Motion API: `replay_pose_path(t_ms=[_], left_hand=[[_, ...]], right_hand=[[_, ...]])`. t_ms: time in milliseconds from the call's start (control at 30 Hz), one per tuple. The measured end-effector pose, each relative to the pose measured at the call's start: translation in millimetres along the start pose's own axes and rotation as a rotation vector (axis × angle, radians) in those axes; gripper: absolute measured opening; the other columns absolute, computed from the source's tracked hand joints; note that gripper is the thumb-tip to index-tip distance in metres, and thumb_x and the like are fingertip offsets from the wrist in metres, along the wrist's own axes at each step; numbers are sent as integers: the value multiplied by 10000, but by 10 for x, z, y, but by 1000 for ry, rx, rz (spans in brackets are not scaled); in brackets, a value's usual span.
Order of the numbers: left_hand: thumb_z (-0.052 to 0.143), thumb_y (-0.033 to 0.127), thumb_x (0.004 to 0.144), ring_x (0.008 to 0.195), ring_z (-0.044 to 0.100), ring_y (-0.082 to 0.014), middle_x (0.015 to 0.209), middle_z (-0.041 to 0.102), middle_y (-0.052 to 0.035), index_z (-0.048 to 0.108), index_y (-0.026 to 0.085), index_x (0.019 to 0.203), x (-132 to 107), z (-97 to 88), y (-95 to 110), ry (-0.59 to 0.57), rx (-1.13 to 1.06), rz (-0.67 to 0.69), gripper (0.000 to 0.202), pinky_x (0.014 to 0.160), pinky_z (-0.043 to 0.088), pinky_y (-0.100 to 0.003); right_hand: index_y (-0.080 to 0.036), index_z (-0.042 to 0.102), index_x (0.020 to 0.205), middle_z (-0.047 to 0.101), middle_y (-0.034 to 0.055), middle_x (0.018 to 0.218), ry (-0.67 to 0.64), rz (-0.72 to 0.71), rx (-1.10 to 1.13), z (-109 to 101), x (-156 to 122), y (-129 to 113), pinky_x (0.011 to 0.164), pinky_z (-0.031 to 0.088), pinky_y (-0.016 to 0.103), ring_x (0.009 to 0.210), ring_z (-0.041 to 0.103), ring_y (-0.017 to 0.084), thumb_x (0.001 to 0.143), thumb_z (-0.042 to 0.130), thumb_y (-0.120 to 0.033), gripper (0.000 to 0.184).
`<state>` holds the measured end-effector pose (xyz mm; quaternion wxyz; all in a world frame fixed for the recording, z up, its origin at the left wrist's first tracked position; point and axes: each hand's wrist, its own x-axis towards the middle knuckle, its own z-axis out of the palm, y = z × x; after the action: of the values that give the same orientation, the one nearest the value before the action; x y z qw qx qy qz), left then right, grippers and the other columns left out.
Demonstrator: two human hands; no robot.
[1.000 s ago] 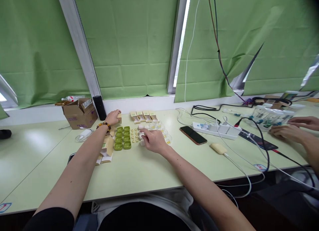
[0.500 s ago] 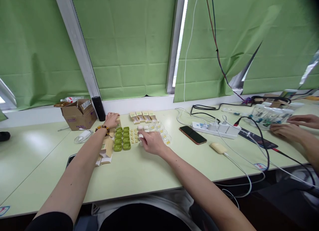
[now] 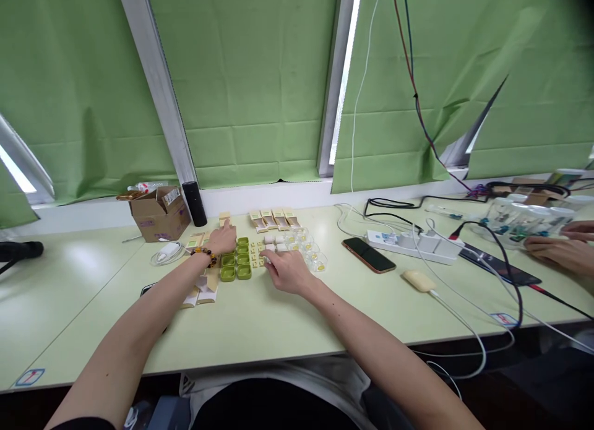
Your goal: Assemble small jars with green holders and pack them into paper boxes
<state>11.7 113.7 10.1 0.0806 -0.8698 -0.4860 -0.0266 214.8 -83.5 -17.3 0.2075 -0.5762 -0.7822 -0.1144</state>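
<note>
My left hand (image 3: 223, 237), with a beaded bracelet at the wrist, reaches over the far end of the green tubs (image 3: 244, 271). Its index finger is stretched out to a small cream carton (image 3: 224, 216), seemingly touching it. My right hand (image 3: 288, 271) hovers low with its index finger extended, beside small yellow pieces (image 3: 255, 255) set in columns. White cylindrical pieces (image 3: 281, 247) stand just beyond that hand. Clear domed cups with yellow inside (image 3: 319, 264) lie to its right. Opened cream cartons (image 3: 207, 289) lie left of the tubs, partly behind my left forearm.
Several open cartons (image 3: 275, 219) line the back. A phone (image 3: 369, 255), a power strip (image 3: 413, 247), cables and a cream mouse-shaped device (image 3: 419, 280) lie right. A cardboard box (image 3: 160, 216) and a black cylinder (image 3: 194, 204) stand back left. Another person's hands (image 3: 561, 252) work far right.
My view has shifted a little to the left. My left hand has moved from beside the tubs' far end, and its index finger now points at the small carton. My right hand stays near the pieces.
</note>
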Motion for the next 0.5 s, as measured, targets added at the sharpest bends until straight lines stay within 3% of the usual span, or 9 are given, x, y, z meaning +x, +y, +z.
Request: replay_pose_path(t_ms=[167,500], left_hand=[[512,244,956,1268,626,-401,1467,502,-300,594,81,1319,112,73,47,-28,-16,-51,406,976,534,-482],[530,266,934,1259,595,-376,1552,430,-288,538,108,1370,258,204,-136,-44,-101,-107,464,934,523,-450]], right_hand=[[-206,658,1310,820,78,917,-3,-47,12,71,-24,-29,616,240,312,759,708,217,1017,542,-244,318],[-227,657,1299,813,70,885,-10,-67,-4,137,-23,-47,616,231,314,748,708,220,1015,547,-247,305]])
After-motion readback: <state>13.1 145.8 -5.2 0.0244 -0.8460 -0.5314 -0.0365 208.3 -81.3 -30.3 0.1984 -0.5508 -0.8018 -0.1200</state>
